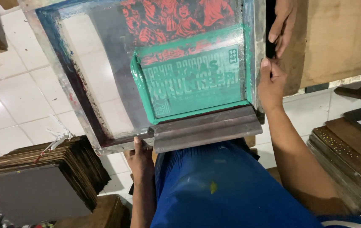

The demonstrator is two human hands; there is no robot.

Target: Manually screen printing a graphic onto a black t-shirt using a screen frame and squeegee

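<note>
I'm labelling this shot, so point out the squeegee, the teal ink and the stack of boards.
squeegee (208,128), head view, middle of its wooden handle
teal ink (140,82), head view, left ridge
stack of boards (32,194), head view, grey top board

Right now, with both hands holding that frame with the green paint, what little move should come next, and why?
Probably lay the screen frame flat before anything else. The left hand grips its near edge and the right hand its right side. The squeegee rests at the near end, with green ink banked around the printed patch. Another person's hand touches the far right edge, so move slowly.
</note>
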